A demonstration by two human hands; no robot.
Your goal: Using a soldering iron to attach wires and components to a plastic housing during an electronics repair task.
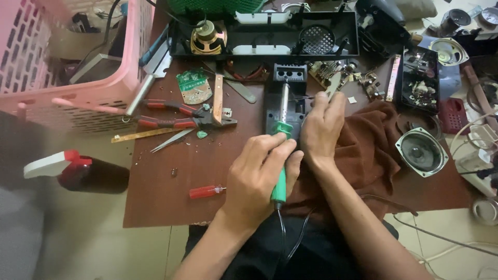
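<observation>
Soldering iron (281, 155), green-handled with metal shaft, pinched in left hand (259, 176); right hand (320, 129) presses black plastic casing (284, 106).

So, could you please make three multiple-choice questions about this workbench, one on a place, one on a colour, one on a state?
1. Where does the red-handled screwdriver lie?
A. In the pink basket
B. On the table, to the left of the left hand
C. On the brown cloth

2. What colour is the handle of the soldering iron?
A. Green
B. Yellow
C. Blue

3. What is the left hand doing?
A. Resting open and flat on the table
B. Gripping the soldering iron
C. Holding the pliers

Answers: 1 B, it lies on the bare table beside that hand. 2 A, green shows above and below the fingers. 3 B, the fingers wrap its handle, while the right hand rests on the black plastic part.
</observation>
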